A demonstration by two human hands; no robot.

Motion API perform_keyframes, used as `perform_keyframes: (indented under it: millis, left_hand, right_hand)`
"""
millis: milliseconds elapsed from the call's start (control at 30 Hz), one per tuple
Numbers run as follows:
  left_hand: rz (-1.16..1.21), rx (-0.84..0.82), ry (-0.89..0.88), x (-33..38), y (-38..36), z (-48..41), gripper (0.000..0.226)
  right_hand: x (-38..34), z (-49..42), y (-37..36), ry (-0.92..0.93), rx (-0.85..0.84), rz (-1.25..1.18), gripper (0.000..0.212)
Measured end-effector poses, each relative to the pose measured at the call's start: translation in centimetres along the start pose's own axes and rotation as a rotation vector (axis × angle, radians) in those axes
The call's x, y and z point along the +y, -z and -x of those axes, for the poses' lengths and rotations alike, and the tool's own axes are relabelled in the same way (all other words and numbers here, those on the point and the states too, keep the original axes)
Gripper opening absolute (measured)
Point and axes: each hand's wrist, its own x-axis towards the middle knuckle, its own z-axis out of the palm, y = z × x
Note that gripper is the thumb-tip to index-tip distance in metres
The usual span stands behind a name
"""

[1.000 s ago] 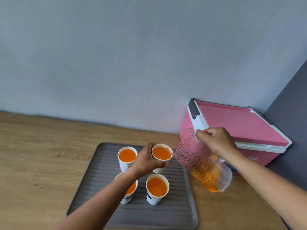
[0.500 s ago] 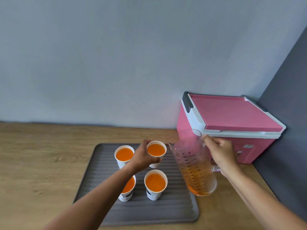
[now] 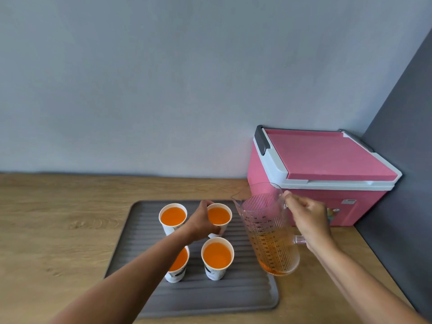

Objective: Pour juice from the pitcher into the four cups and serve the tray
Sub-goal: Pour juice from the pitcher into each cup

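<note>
Wooden counter [image 3: 58, 230]: a grey ribbed tray [image 3: 131, 242] bears four paper cups [image 3: 217, 256] filled with orange juice [image 3: 173, 216]. Left hand [image 3: 202, 224], fingers curled round the rear right cup [image 3: 219, 216]. Clear pitcher [image 3: 268, 232], upright at the tray's right edge, little juice inside; right hand [image 3: 308, 220], fingers grasping its handle. Pink cooler [image 3: 327, 155], counter's rear right corner.

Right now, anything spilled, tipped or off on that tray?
Nothing stands out. All four cups stand upright on the tray, full of juice, with no spill visible on tray or table. Left hand grips the far-right cup; right hand holds the pitcher upright by its handle. The left arm partly hides the near-left cup.
</note>
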Motion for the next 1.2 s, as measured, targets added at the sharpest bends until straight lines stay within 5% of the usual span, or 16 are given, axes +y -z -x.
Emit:
perform_keyframes:
  millis: [133, 600, 767, 1200]
  left_hand:
    - [-0.009, -0.013, 0.015, 0.0, 0.1, -0.1, 0.085]
    - [-0.132, 0.01, 0.039, 2.8, 3.0, 1.7, 0.1]
    - [0.055, 0.126, -0.152, 5.5, 4.3, 4.8, 0.094]
    - [0.66, -0.192, -0.261, 8.8, -2.2, 8.8, 0.106]
  right_hand:
    - [-0.5, 0.4, -0.2, 0.033, 0.013, 0.008, 0.018]
    - [0.0, 0.4, -0.3, 0.002, -0.008, -0.056, 0.04]
    - [-1.1, 1.2, 0.0, 0.041, 0.026, -0.093, 0.023]
    - [-0.3, 6.6, 5.0, -0.005, 0.036, -0.135, 0.036]
